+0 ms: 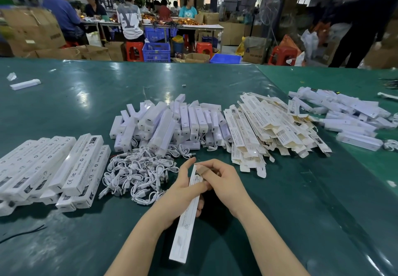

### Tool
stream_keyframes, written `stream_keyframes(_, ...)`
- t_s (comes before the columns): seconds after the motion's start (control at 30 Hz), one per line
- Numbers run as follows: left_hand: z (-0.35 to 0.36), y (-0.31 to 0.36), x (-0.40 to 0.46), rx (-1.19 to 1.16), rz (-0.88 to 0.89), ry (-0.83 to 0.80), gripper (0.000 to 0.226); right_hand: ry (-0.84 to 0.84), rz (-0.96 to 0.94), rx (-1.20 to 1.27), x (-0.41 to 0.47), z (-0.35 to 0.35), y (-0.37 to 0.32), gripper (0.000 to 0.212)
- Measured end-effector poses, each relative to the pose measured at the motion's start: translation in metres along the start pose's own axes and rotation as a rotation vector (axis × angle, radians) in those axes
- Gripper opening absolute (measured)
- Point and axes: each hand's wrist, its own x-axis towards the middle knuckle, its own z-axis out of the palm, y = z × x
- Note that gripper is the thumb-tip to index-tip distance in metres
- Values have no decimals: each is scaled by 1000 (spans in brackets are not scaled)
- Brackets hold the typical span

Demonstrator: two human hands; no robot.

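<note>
Trouble could start at the far end of the long white box (185,222), which we hold slanted above the counter (64,107) in front of us. Our left hand (183,191) is wrapped round its upper half, while our right hand (224,181) pinches the end flap. We judge that the flap may crease or spring open if the taped finger slips, and the box could knock the cable heap (137,174) just beside it. Our right fingers hide the flap, so we cannot tell whether it is tucked, nor what the box holds.
</note>
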Motion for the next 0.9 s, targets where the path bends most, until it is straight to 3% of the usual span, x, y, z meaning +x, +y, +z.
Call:
stream_keyframes(0.33, 2, 6, -5, 8, 9, -40, 76, 47, 163, 125, 3, 0, -2, 13)
stream_keyframes(0.43, 2, 8, -7, 5, 15, -64, 63, 11, 224, 145, 5, -6, -4, 17)
stream_keyframes(0.5, 3, 7, -6, -23, -3, -30, 54, -8, 197, 97, 4, -5, -2, 18)
stream_keyframes(0.7, 3, 8, -4, -102, -41, 15, 63, -89, 55, -60, 2, -4, 2, 22)
stream_keyframes(0.9, -3, 27, -17, -65, -143, 25, 41, 70, 60, 23, 6, -2, 8, 16)
